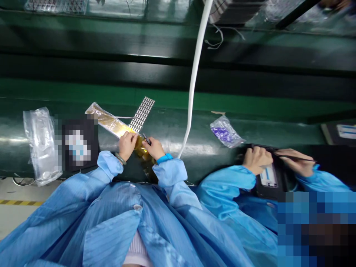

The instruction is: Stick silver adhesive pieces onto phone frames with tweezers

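Note:
Amber film strips (140, 145) lie partly in a long clear bag (107, 120) on the green bench. My left hand (127, 145) has its fingers pinched at the film's upper edge, near the bag's lower end. In my right hand (154, 148) is a dark slim tool (147, 139), held between thumb and fingers over the film's right side. Just beyond both hands, a sheet of small black-and-white labels (142, 113) lies slanted, its lower end touching the bag. What exactly my left fingertips grip is partly hidden.
A white cable (194, 74) hangs down right of my hands. Clear bags (41, 144) and a black tray (93, 148) lie to the left. Rightward are a bag with purple pieces (226, 131) and a co-worker's hands (257, 160) over a black fixture (282, 181).

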A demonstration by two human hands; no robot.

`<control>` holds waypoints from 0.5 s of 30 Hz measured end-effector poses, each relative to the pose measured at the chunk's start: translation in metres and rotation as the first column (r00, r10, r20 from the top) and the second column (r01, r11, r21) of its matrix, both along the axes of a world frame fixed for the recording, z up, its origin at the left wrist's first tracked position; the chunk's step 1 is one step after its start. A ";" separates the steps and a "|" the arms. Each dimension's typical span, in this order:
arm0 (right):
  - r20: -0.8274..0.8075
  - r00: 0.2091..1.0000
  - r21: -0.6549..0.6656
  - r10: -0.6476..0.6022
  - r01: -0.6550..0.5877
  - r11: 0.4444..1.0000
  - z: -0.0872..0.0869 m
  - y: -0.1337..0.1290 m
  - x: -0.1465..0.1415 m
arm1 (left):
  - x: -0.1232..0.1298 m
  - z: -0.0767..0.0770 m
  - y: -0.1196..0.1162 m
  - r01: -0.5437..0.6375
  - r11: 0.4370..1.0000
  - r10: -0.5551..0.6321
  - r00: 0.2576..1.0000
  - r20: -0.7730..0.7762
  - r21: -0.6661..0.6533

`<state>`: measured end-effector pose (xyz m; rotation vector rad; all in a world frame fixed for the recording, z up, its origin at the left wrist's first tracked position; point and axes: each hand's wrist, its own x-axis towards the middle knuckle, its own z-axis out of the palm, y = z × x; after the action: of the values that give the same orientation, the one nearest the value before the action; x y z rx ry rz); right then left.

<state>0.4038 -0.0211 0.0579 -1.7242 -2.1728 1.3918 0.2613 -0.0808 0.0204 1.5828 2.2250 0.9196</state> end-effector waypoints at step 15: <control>-0.001 1.000 -0.097 -0.023 0.022 0.995 -0.014 0.010 -0.023 | -0.002 0.001 -0.001 0.027 1.000 -0.027 1.000 -0.008 0.000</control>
<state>0.3807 -0.0112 0.0439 -1.7714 -2.1113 1.5163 0.2591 -0.0813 0.0219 1.6148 2.2039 0.9071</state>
